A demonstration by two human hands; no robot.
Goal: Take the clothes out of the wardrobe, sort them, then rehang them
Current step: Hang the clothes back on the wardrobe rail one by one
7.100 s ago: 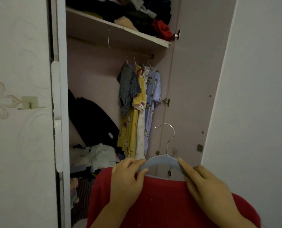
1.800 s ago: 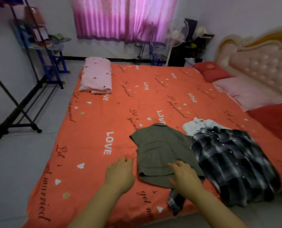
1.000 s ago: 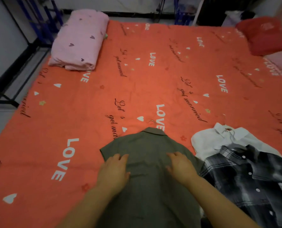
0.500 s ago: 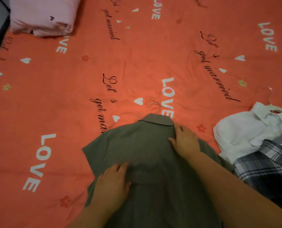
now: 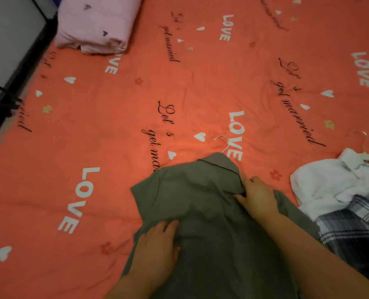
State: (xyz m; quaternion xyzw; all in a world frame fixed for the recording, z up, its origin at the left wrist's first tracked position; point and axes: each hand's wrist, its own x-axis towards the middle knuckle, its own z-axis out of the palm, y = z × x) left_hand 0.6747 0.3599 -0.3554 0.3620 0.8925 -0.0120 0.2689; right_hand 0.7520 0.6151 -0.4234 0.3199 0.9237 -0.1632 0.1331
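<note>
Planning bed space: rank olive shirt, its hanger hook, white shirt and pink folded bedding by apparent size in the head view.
Olive shirt, though nearest the camera.
Pink folded bedding and white shirt: alike, both partly hidden.
Olive shirt's hanger hook.

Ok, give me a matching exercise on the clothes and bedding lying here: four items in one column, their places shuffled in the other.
Items:
1. olive shirt
2. white shirt
3. plaid shirt
4. pink folded bedding

Places:
A. far left, by the edge of the bed
B. under the left hand and right hand
C. lies partly over another garment, at the right
D. partly covered by another garment

Pairs: 1-B, 2-D, 3-C, 4-A
</note>
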